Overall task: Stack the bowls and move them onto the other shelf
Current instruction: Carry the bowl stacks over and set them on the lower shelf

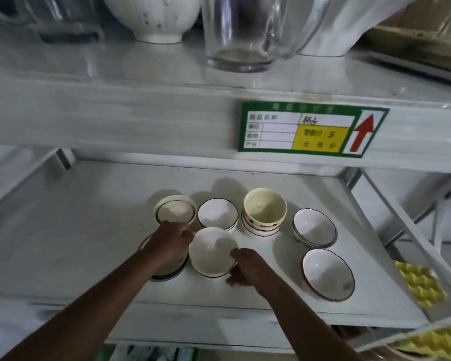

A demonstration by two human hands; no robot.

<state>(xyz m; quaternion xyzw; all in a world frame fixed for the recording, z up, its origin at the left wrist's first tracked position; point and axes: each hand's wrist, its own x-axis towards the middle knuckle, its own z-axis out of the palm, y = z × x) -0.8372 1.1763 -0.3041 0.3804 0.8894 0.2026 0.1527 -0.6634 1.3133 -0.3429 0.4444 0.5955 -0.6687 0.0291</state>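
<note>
Several bowls sit on the lower white shelf [89, 230]. A plain white bowl [212, 252] at the front middle is held on both sides: my left hand [171, 241] grips its left rim and my right hand [245, 267] its right rim. Under my left forearm lies another bowl [171, 273], mostly hidden. Behind stand a nested pair of bowls [175, 211], a dark-rimmed white bowl [217, 214] and a cream bowl [264, 207] on top of a stack. Two red-rimmed white bowls rest at the right, one farther back [314, 227] and one nearer [328, 274].
The upper shelf [141, 82] carries a white ribbed bowl [154, 16], a clear glass [240, 32] and other glassware. A green price label [310, 130] with a red arrow is on its front edge. Yellow egg-crate packing [419, 285] lies at the lower right.
</note>
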